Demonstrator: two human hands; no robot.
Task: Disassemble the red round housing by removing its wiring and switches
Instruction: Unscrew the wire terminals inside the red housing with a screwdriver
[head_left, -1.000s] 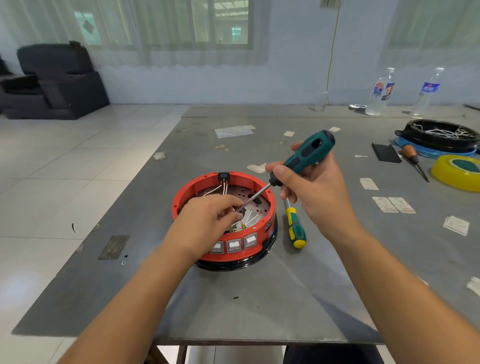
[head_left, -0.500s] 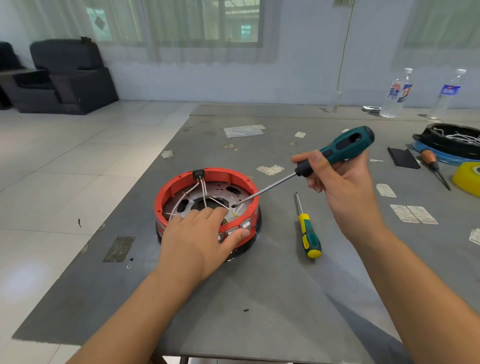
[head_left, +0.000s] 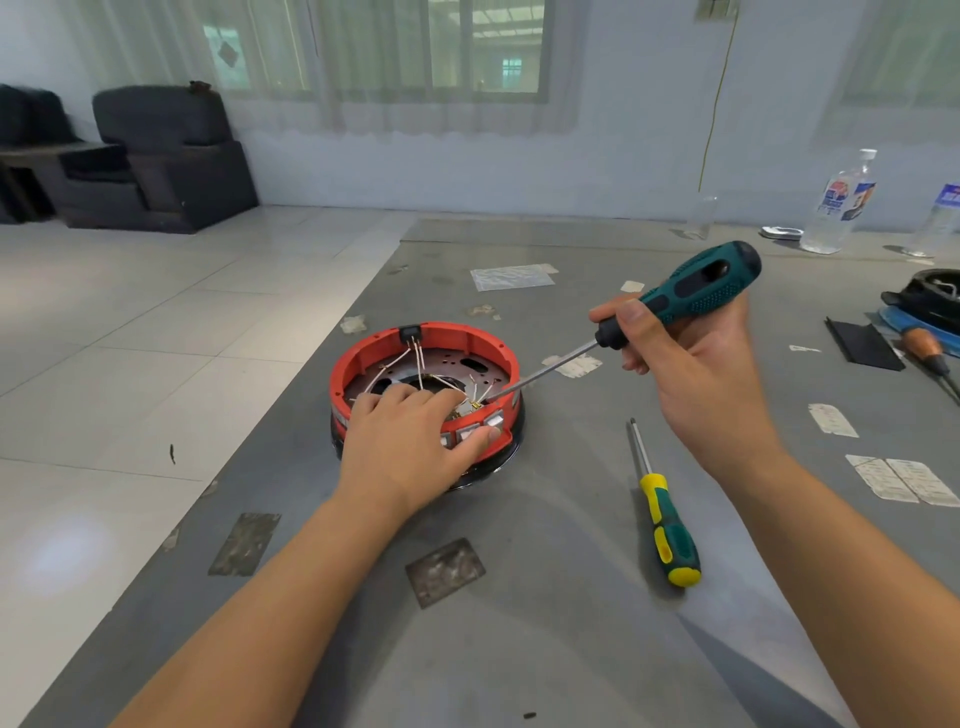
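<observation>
Head view. Red round housing (head_left: 426, 364) sits on the grey table (head_left: 545, 597), near its left edge. My left hand (head_left: 410, 441) drapes over the near rim, fingers inside, thumb pressing the switches (head_left: 475, 428). My right hand (head_left: 691, 353) grips the dark green screwdriver (head_left: 675, 299), tip at the inner wall. Rigid plastic, probably light: brace the rim. Thin white wires (head_left: 415, 358) look fragile; lift at the terminals.

Bright, even daylight from window (head_left: 431, 47), upper centre. Soft glare patch on floor (head_left: 67, 556), lower left. Faint shadows on table (head_left: 519, 649). Wide-angle bending at edges. Slight softness throughout.
</observation>
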